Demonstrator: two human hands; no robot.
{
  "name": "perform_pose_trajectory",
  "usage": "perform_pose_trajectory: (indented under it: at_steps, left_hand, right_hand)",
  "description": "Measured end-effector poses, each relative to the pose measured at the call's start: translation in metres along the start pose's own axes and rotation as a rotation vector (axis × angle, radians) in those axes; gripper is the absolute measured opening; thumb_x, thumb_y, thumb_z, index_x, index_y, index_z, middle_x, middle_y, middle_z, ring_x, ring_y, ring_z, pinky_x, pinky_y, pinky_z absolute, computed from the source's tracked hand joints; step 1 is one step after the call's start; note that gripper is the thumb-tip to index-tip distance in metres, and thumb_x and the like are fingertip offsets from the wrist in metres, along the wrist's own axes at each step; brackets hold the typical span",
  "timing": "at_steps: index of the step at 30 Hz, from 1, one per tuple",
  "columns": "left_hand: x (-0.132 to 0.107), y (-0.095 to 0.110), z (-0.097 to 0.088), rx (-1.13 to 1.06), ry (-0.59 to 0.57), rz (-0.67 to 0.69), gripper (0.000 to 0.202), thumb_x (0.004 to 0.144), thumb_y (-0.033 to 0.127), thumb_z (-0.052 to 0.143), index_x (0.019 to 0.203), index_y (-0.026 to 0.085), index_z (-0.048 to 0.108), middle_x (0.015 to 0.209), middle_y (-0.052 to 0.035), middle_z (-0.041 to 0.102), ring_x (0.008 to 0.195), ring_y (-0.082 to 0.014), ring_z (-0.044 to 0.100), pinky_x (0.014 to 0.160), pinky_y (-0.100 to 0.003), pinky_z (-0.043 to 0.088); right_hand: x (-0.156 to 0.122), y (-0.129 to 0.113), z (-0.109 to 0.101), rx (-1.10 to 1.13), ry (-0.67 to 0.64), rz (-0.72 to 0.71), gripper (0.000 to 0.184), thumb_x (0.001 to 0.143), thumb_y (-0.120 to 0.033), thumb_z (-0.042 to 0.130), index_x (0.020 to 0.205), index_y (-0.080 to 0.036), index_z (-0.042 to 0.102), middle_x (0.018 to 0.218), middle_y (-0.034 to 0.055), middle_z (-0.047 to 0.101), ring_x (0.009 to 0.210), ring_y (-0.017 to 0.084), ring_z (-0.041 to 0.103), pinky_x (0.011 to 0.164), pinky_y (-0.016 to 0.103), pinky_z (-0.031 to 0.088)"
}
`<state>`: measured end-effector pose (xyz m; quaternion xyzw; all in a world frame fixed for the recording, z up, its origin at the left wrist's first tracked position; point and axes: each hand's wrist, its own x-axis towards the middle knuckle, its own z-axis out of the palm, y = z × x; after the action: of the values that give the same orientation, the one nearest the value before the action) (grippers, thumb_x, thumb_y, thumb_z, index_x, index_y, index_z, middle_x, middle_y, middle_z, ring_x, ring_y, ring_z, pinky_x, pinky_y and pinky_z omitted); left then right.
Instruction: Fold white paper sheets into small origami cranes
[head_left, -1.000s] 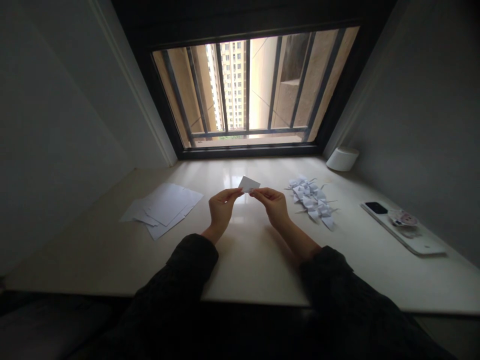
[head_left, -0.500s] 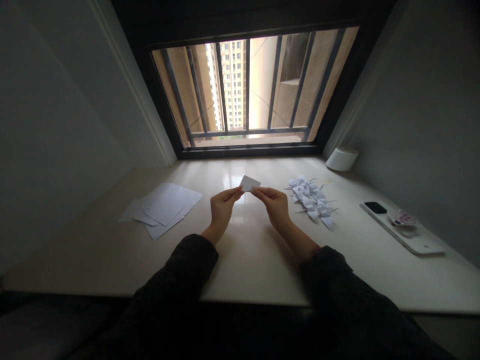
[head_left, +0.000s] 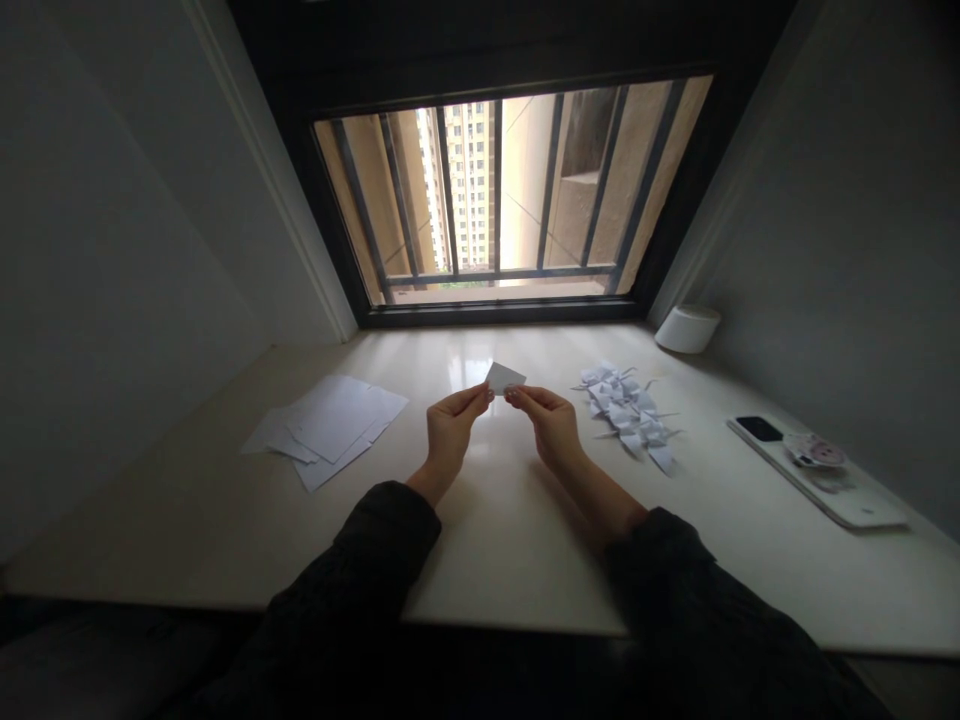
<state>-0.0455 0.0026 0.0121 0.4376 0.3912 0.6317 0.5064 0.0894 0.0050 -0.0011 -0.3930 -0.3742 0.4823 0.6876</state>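
Note:
A small folded piece of white paper [head_left: 504, 377] is held up above the pale sill top [head_left: 510, 540], in front of the window. My left hand [head_left: 452, 432] pinches its left lower edge with thumb and fingertips. My right hand [head_left: 550, 422] pinches its right lower edge the same way. Both hands hover just above the surface, close together, with dark sleeves behind them.
A loose stack of white sheets [head_left: 330, 425] lies to the left. A pile of several folded white paper figures [head_left: 628, 414] lies to the right. Further right rests a white phone [head_left: 821, 472] with a round sticker grip. A white round container [head_left: 688, 328] stands by the barred window [head_left: 502, 195].
My hands have drawn closer together and the paper between them looks narrower and more pointed. The camera has tilted slightly, shifting everything a little lower in view.

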Motion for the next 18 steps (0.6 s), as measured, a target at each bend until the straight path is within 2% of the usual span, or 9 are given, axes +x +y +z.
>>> perform_pose_trajectory:
  at_steps: [6, 18]
  left_hand:
    - [-0.0003, -0.0011, -0.0009, 0.008, -0.014, 0.041, 0.032, 0.062, 0.029, 0.079, 0.091, 0.018, 0.074, 0.09, -0.0067, 0.074, 0.083, -0.0178, 0.066, 0.085, -0.035, 0.05]
    - [0.0023, -0.0065, -0.0024, -0.074, -0.022, -0.039, 0.033, 0.06, 0.027, 0.081, 0.09, 0.018, 0.074, 0.089, -0.0052, 0.073, 0.082, -0.0149, 0.066, 0.087, -0.033, 0.049]
  right_hand:
    - [-0.0022, -0.0043, 0.0015, -0.005, 0.022, -0.025, 0.024, 0.053, -0.029, 0.083, 0.072, -0.019, 0.073, 0.072, 0.0039, 0.073, 0.071, 0.019, 0.068, 0.077, 0.037, 0.053]
    - [-0.0007, -0.0032, 0.0002, 0.026, -0.004, -0.022, 0.023, 0.052, -0.028, 0.084, 0.07, -0.019, 0.072, 0.073, 0.0039, 0.074, 0.072, 0.019, 0.069, 0.079, 0.037, 0.053]
